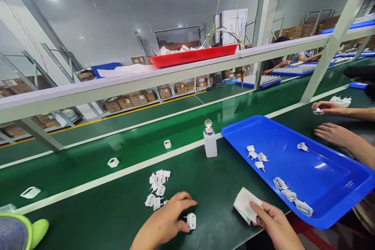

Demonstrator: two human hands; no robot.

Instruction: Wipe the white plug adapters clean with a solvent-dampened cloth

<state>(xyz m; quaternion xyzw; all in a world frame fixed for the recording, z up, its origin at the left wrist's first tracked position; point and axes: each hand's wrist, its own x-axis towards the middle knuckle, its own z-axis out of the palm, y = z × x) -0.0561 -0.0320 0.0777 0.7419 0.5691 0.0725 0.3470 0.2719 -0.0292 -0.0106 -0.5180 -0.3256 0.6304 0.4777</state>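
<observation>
My left hand (168, 218) is low in the middle of the head view, its thumb and forefinger apart. Just beside the thumb tip a white plug housing (191, 221) with a slot in its face stands on the dark green bench; whether they touch I cannot tell. Behind that hand lies a loose pile of white plug parts (158, 181), several showing metal pins. To the right, my right hand (271, 220) pinches a folded white wipe (246, 204) between thumb and fingers, above the bench's near edge.
A white pump bottle (210, 143) stands with its lid up. Right of it, a blue tray (319, 133) holds several plug parts. White housings (113, 162) sit on the green belt (140, 140). A co-worker's hands (336, 134) are at far right. A shelf carries a red tray (193, 58).
</observation>
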